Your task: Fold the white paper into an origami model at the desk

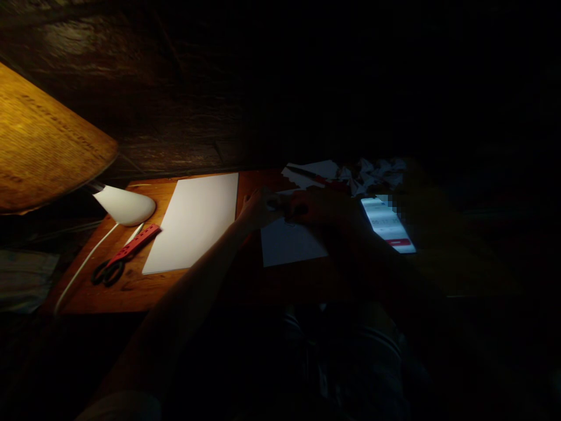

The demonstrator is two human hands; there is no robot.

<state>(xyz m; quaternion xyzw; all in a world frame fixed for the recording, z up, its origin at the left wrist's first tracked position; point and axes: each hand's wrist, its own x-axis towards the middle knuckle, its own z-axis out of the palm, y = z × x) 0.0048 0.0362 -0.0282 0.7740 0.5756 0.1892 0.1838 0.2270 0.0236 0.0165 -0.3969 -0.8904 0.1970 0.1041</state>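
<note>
My left hand [253, 209] is over the middle of the wooden table, its fingers closed on a small pale piece of paper [274, 203]. My right hand [312, 204] meets it from the other side, closed at the same piece. Deep shadow hides most of its fingers. Beneath both hands lies a white sheet [291, 242]. Just behind them is another paper [324, 169] with a dark, long-bladed tool with a red part [307, 173] across it. A heap of folded or crumpled paper pieces [372, 174] sits at the back right.
A lamp with a white base [127, 206] and yellow shade [48, 140] lights the left side of the table [131, 292]. Scissors in a red sheath [134, 245] lie beside a stack of white paper [197, 225]. At right is a lit phone [388, 225]. A dark wall rises behind.
</note>
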